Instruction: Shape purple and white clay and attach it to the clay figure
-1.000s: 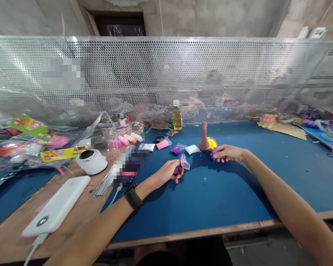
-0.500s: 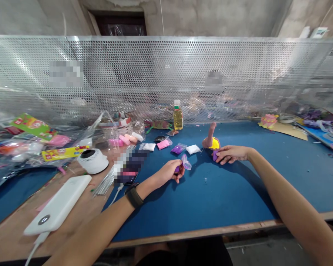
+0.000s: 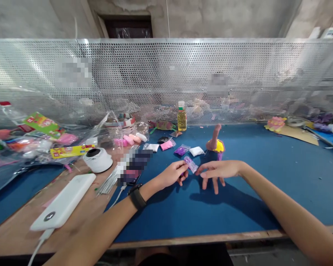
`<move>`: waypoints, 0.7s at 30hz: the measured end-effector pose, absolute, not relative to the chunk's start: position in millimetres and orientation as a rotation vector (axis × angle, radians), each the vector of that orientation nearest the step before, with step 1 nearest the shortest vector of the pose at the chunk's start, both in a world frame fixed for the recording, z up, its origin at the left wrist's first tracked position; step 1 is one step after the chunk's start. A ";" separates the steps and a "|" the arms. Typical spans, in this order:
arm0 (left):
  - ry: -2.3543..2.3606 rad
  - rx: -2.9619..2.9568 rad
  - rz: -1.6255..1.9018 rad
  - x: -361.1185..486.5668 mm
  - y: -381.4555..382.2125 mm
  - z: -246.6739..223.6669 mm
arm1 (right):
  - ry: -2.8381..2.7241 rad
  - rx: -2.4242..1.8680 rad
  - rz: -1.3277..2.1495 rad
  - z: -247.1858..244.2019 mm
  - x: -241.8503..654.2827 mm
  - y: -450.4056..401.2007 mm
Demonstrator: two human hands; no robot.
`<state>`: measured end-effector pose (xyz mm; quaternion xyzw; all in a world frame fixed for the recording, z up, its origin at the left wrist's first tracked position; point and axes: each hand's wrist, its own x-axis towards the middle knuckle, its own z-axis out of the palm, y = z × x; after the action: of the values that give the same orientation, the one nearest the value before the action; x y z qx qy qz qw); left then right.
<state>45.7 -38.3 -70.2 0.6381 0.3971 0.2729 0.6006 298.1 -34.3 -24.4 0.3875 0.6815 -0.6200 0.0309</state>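
I have the left hand pinching a small clear-and-purple plastic packet between thumb and fingers, over the blue tabletop. The right hand is just beside it, palm down, fingers spread; I can't tell whether a fingertip touches the plastic. Beyond that hand I see the brown, yellow and purple modelled figure, near a white packet.
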 end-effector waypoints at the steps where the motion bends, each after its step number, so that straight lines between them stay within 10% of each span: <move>1: 0.912 1.487 0.637 45.5 -37.8 -71.5 | 2.162 1.229 -1.931 -30.2 289.1 -37.2; 21: 0.877 1.554 0.691 44.3 -33.7 -87.7 | 2.528 1.770 -2.087 -70.5 266.3 -28.1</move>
<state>44.3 -33.7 -87.7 0.6638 0.3746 0.2952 0.5761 266.3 -28.1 -70.5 0.4549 0.6499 -0.5365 -0.2880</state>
